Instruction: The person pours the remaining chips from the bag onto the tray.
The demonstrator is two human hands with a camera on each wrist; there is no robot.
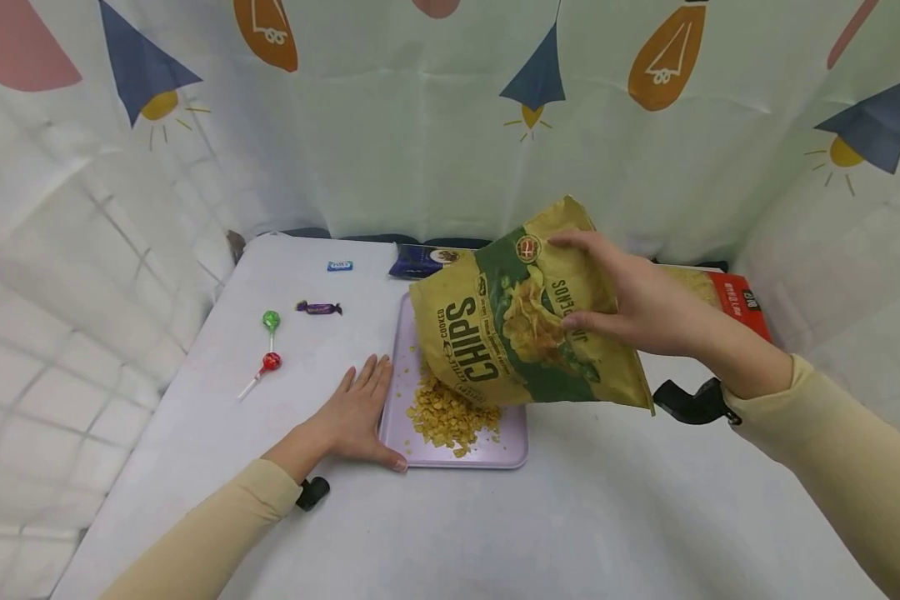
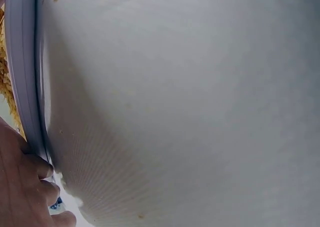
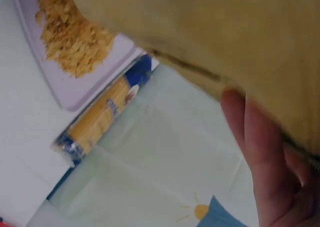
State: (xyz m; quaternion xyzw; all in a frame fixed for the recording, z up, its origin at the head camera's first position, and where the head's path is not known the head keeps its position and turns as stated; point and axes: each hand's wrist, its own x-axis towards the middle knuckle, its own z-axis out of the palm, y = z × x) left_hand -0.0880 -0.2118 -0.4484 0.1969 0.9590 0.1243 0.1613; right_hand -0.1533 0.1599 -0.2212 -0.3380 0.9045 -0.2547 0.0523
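Observation:
A gold and green chips bag is tilted over a lilac tray, its lower left end close above a heap of crushed chips. My right hand grips the upper right side of the bag, thumb on the front; the right wrist view shows fingers at its edge. My left hand rests against the tray's left edge with fingers stretched out, the thumb at the near corner. In the left wrist view, fingertips lie beside the tray wall.
Left on the table lie a green lollipop, a red lollipop, a purple-wrapped candy and a small blue candy. Behind the tray is a spaghetti packet. A red-ended packet lies behind my right arm.

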